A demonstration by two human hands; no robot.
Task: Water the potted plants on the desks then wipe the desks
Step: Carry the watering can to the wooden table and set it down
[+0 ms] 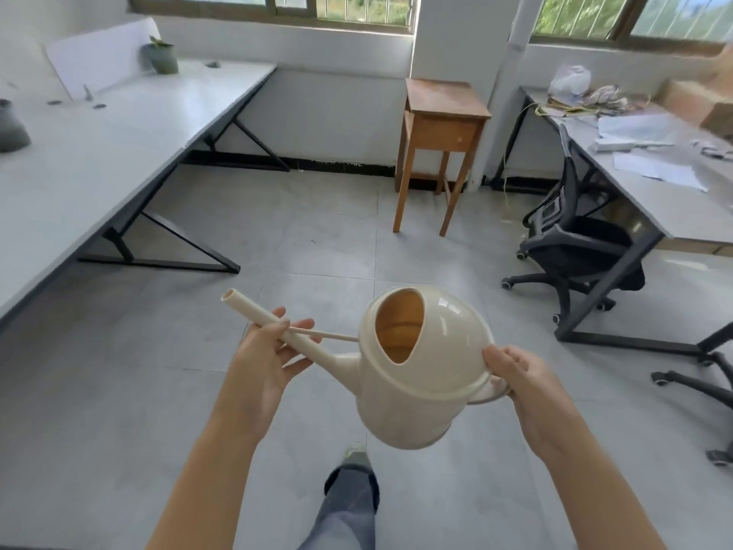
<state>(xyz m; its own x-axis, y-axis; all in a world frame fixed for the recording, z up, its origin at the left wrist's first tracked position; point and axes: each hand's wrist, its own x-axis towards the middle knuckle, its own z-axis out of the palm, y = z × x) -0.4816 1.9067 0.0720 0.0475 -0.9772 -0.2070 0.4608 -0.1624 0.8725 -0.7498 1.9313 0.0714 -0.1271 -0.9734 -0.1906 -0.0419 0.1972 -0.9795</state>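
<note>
A cream plastic watering can (pixel 420 375) hangs in the air in front of me, spout pointing up and left. My right hand (pixel 523 387) grips its handle at the back. My left hand (pixel 269 351) holds the long spout from below, fingers curled around it. A potted plant in a green pot (pixel 162 57) stands at the far end of the long white desk (pixel 119 125) on the left. A dark grey pot (pixel 12 129) sits at that desk's left edge, its top cut off by the frame.
A wooden side table (pixel 440 125) stands against the back wall. On the right a desk (pixel 650 180) carries papers and a plastic bag, with a black office chair (pixel 575 244) tucked beneath it. Another chair base (pixel 710 387) shows at the right edge. Grey tiled floor lies between.
</note>
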